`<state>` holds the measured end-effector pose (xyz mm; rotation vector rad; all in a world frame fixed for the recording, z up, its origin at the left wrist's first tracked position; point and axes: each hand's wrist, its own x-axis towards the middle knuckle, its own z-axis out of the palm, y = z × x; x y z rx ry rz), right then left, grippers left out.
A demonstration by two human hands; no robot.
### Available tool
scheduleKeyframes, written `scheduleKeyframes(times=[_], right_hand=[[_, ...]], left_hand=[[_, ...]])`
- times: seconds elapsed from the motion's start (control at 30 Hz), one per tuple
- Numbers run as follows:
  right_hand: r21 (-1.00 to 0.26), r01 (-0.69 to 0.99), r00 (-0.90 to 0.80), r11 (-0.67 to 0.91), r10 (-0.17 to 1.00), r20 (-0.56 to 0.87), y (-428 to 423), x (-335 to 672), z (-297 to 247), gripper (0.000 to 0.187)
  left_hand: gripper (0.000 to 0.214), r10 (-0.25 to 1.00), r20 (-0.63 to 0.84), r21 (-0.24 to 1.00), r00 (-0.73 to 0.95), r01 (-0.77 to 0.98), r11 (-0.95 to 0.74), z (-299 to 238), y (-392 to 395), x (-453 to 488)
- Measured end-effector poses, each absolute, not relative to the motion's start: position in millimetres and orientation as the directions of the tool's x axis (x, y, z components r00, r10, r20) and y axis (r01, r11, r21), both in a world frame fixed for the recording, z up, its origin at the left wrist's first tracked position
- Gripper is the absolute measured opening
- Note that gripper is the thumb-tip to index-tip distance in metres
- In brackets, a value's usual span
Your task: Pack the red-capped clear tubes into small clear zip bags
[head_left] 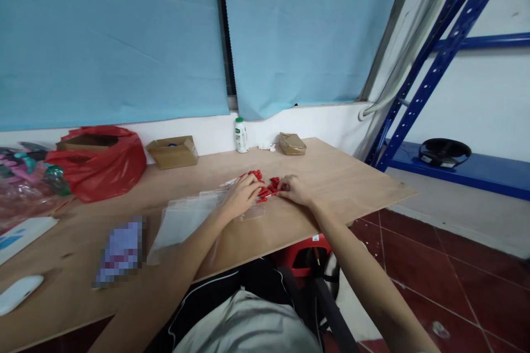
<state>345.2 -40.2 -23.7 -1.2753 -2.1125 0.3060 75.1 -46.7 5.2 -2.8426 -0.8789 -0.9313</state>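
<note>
A small heap of red plastic pieces [269,183] lies on the wooden table [331,176], between my two hands. My left hand [242,194] rests on a clear plastic bag [186,220], fingers curled and touching the red pieces. My right hand [295,189] sits at the right side of the heap, fingers bent into it. Whether either hand has pinched a piece is hidden by the fingers.
A red plastic bag [101,162] holding a box sits at the back left, with an open cardboard box [173,151], a white bottle [241,135] and a brown packet [292,144] along the wall. A white mouse [19,293] lies near left. Blue shelving [439,55] stands right.
</note>
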Motion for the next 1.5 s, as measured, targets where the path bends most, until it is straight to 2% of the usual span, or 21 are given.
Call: scheduleKeyframes(times=[0.1, 0.27, 0.4, 0.5, 0.57, 0.63, 0.73, 0.8, 0.93, 1.03, 1.1, 1.23, 1.33, 1.5], right_hand=[[-0.623, 0.593, -0.319, 0.510, 0.859, 0.400, -44, 344, -18, 0.019], [-0.835, 0.313, -0.233, 0.452, 0.889, 0.394, -55, 341, -3, 0.032], [-0.905, 0.054, -0.159, 0.422, 0.898, 0.410, -58, 336, 8, 0.035], [-0.889, -0.042, -0.068, 0.456, 0.886, 0.458, -58, 327, 22, 0.034], [-0.840, -0.020, -0.042, 0.542, 0.839, 0.542, -59, 316, 34, 0.031], [-0.762, 0.082, -0.083, 0.642, 0.767, 0.637, -60, 301, 46, 0.029], [-0.589, 0.297, -0.311, 0.752, 0.659, 0.685, -59, 273, 56, 0.030], [-0.437, 0.449, -0.450, 0.779, 0.620, 0.643, -56, 255, 56, 0.032], [-0.345, 0.570, -0.482, 0.746, 0.643, 0.595, -45, 230, 45, 0.044], [-0.271, 0.636, -0.495, 0.722, 0.652, 0.575, -40, 223, 35, 0.030], [-0.184, 0.708, -0.519, 0.682, 0.679, 0.518, -39, 222, 31, 0.028], [-0.005, 0.803, -0.546, 0.596, 0.739, 0.394, -42, 222, 30, 0.035], [0.041, 0.797, -0.574, 0.602, 0.735, 0.360, -46, 222, 31, 0.036], [0.018, 0.774, -0.591, 0.633, 0.713, 0.376, -48, 224, 31, 0.033]], left_hand=[[0.031, 0.510, 0.552, 0.144, 0.660, 0.527, -0.838, 5, -46, 74], [0.028, 0.528, 0.526, 0.142, 0.667, 0.543, -0.827, 1, -44, 72], [0.026, 0.543, 0.517, 0.148, 0.662, 0.556, -0.818, 3, -42, 71], [0.029, 0.561, 0.580, 0.219, 0.591, 0.550, -0.806, 12, -43, 69], [0.032, 0.589, 0.629, 0.303, 0.507, 0.538, -0.786, 19, -45, 67], [0.036, 0.641, 0.651, 0.422, 0.407, 0.508, -0.751, 24, -46, 63], [0.035, 0.709, 0.639, 0.580, 0.298, 0.417, -0.699, 28, -46, 58], [0.032, 0.727, 0.631, 0.619, 0.270, 0.389, -0.682, 28, -45, 54], [0.030, 0.751, 0.610, 0.614, 0.253, 0.449, -0.650, 26, -40, 46], [0.031, 0.753, 0.602, 0.591, 0.265, 0.486, -0.644, 27, -37, 37], [0.032, 0.747, 0.595, 0.527, 0.297, 0.557, -0.642, 27, -36, 32], [0.040, 0.734, 0.573, 0.405, 0.365, 0.652, -0.640, 30, -34, 22], [0.046, 0.739, 0.564, 0.451, 0.369, 0.612, -0.650, 31, -33, 18], [0.049, 0.750, 0.552, 0.528, 0.364, 0.543, -0.653, 34, -31, 11]])
